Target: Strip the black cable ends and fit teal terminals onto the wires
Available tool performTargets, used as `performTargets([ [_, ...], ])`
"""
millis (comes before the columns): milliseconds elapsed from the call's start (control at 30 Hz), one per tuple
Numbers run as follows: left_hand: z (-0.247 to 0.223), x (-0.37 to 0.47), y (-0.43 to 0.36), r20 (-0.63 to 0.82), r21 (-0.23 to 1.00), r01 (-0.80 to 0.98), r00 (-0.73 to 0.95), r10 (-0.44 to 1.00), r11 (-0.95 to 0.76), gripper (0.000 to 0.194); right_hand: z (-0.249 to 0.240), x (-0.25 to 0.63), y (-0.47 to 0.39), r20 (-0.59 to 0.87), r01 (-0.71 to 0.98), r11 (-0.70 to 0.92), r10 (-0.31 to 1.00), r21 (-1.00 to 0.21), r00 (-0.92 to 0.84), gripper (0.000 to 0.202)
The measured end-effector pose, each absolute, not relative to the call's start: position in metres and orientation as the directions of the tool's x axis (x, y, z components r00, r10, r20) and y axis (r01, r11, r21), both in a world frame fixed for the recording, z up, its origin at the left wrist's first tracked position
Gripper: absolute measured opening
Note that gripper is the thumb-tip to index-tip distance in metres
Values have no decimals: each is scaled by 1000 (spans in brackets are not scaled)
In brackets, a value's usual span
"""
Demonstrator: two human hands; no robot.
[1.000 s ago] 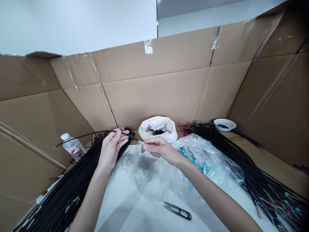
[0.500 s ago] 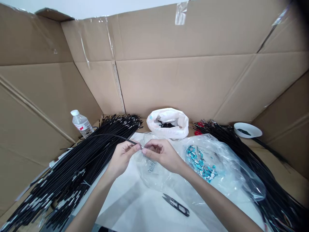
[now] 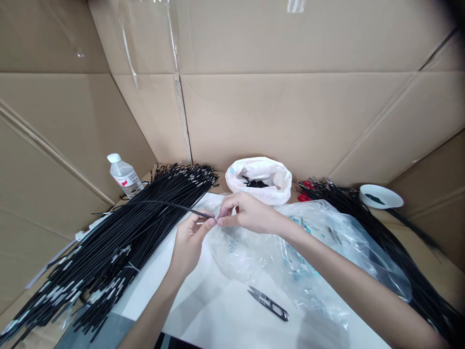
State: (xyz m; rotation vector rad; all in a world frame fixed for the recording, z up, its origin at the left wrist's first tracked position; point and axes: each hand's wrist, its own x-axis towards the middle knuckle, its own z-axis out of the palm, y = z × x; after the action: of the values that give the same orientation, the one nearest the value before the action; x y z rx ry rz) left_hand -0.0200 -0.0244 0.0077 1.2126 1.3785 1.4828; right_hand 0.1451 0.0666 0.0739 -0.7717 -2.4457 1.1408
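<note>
In the head view, the left hand [image 3: 189, 242] grasps a thin black cable [image 3: 174, 205] near its end, thumb against fingers. The cable arcs leftward from there over a thick black bundle [image 3: 145, 228]. The right hand [image 3: 250, 213] has its thumb and fingertips bent in at that end, right by the left fingertips (whether they grip anything is too small to tell). Both hands are above the clear plastic [image 3: 254, 252] on the white table [image 3: 203, 300], with the snips [image 3: 269, 304] lying nearer the camera. Behind the hands sits a white bag [image 3: 281, 194] with black pieces [image 3: 257, 183] inside. A bottle [image 3: 125, 178] stands left of the bundle; a white bowl [image 3: 390, 198] is at the right, beside more black cables [image 3: 363, 223].
</note>
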Motion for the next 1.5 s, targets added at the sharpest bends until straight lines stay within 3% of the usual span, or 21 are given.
performTargets([
  [200,-9,-16,-30,149,984,151,-358,922,-100,22,78,129,63,22,495,646,621,-581,-784,6],
  [433,-6,-30,-38,130,965,254,-253,959,-63,26,78,117,71,-116,432,683,458,-589,-882,10],
  [533,-6,-38,-38,89,975,215,-142,986,-57,32,76,115,77,-244,424,563,368,-709,-897,10],
  [700,-6,-50,-37,38,982,187,-13,999,-35,33,63,113,84,-349,409,191,283,-892,-893,7],
  [800,-5,-55,-34,35,977,208,50,998,-45,33,57,111,84,-378,400,30,269,-916,-886,6],
  [933,-4,-57,-30,47,984,166,63,997,-56,34,56,109,84,-396,406,-28,287,-914,-872,7],
  [1200,2,-45,-35,-44,991,-131,-31,999,40,39,58,109,83,-318,340,-1,354,-940,-879,7],
  [1333,-8,-45,-35,18,1000,-9,-103,994,-20,41,54,111,81,-314,361,49,394,-931,-864,11],
  [1500,-16,-44,-38,56,984,179,-157,986,-27,38,46,115,84,-273,406,285,410,-868,-870,22],
])
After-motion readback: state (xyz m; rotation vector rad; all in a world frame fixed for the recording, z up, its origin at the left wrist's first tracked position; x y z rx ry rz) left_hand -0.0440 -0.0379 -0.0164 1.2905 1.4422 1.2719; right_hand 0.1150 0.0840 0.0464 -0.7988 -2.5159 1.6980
